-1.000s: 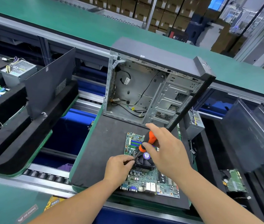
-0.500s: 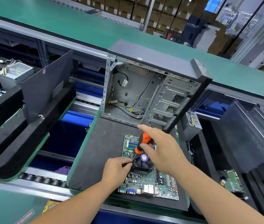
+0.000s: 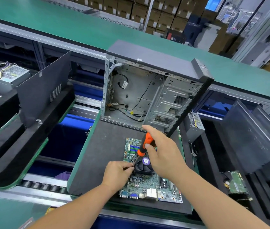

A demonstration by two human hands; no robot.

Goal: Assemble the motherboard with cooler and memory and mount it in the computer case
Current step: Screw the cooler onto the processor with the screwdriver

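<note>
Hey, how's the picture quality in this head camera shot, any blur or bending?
Head view: wide-angle bending curves the green conveyor belt; even lighting, no harsh glare; the motherboard, screwdriver and computer case look sharp; the cardboard boxes behind are soft.

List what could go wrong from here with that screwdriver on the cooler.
The right hand holds the screwdriver tilted; its tip could slip onto the motherboard and scratch it. The left hand pinches close to the tip beside the cooler, so a slip might jab its fingers.
</note>
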